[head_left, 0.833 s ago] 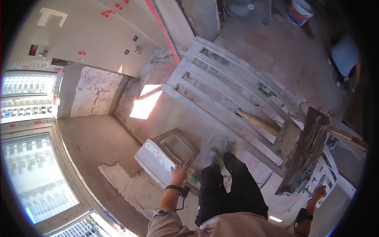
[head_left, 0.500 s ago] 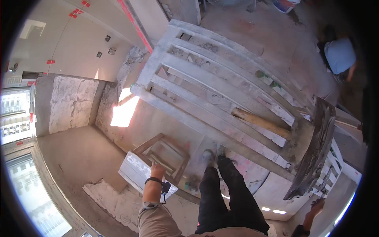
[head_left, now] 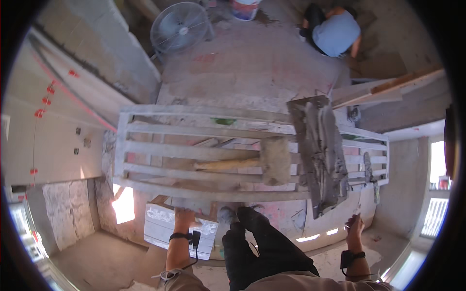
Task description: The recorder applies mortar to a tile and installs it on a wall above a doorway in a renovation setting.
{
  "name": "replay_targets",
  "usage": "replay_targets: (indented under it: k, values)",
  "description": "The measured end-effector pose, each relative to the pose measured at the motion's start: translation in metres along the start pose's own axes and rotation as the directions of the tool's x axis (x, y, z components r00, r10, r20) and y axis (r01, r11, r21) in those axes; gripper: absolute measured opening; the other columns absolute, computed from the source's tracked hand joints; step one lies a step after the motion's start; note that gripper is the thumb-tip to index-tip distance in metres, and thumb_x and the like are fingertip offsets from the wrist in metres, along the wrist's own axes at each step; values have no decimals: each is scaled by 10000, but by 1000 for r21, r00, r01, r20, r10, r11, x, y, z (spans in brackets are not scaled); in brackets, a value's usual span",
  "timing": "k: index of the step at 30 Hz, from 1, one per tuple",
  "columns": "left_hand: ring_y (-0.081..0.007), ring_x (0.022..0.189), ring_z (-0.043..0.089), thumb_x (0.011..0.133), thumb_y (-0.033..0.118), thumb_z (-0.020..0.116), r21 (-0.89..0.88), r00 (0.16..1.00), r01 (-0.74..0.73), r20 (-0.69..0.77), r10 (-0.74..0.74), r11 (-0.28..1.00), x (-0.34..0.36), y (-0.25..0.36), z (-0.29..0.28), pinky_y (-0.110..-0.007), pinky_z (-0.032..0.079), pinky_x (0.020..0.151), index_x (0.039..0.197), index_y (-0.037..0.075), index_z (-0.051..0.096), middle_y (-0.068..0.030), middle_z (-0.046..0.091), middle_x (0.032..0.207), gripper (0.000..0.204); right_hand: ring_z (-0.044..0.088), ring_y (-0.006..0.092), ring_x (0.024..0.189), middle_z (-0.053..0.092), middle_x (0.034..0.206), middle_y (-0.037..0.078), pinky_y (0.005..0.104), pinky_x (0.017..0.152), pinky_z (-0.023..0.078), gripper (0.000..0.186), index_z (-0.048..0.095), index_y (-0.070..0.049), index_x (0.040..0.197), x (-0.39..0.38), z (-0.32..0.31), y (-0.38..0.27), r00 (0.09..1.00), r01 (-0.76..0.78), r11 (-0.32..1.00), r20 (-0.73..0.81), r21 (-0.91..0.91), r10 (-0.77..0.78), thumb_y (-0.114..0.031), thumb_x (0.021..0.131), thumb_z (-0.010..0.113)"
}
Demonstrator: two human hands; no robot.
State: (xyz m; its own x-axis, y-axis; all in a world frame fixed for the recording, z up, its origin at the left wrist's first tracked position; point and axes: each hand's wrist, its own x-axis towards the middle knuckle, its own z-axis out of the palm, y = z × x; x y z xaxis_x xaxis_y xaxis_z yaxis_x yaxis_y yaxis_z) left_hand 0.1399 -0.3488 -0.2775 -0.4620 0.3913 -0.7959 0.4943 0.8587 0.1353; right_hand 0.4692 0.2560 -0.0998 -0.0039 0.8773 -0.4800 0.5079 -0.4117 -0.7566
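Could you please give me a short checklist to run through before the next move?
1. Left hand at the white panel: ok, at its upper edge; firmness of grip cannot be judged.
2. Right hand empty: cannot tell; fingers are curled and too small to read.
3. Right hand clear of the grey-smeared board: ok, a gap shows.
4. Board surface clean: not ok, thick grey material covers much of it.
5. Wooden-handled tool lying on the slatted frame: ok.
6. Co-worker away from the frame: ok, crouched beyond it.
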Motion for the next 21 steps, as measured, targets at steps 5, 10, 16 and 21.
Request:
replay_targets:
  k: [5, 10, 16, 21]
  values:
    - [-305, 1158, 626, 924, 423, 627, -613, 966, -196, 15, 259, 766, -67, 42, -96, -520, 464, 964, 1244, 95, 660, -101, 705, 1178, 460, 606, 194, 613, 623, 805, 102, 287, 508, 449, 490, 580, -4, 1067, -35, 40, 23, 950, -231, 961, 247, 154, 189, -483, 993, 516]
    - [-311, 991, 687, 1051, 264, 471, -895, 883, -439, -415, 221, 76, -110, 115, -331, -410, 516, 931, 1192, -73, 599, -186, 700, 1024, 386, 626, 213, 882, 632, 1042, 114, 342, 757, 527, 535, 533, 4, 1226, -52, 79, 23, 904, -349, 885, 360, 307, 232, -482, 1014, 457]
    - [-259, 1314, 488, 1035, 479, 427, -767, 841, -539, -462, 283, 349, 52, 229, -456, -371, 338, 1120, 1397, -54, 464, -185, 549, 1377, 645, 608, 180, 946, 620, 1067, 80, 332, 852, 521, 513, 544, -23, 1220, -51, 105, 17, 899, -350, 812, 410, 467, 152, -483, 1020, 435]
    - [-261, 1369, 424, 998, 584, 414, -696, 905, -417, -264, 333, 584, 121, 316, -471, -335, 272, 1152, 1410, -62, 455, -170, 509, 1437, 767, 609, 172, 882, 611, 997, 64, 326, 761, 536, 477, 568, -35, 1128, -59, 102, 12, 931, -294, 798, 348, 527, 113, -489, 1003, 492]
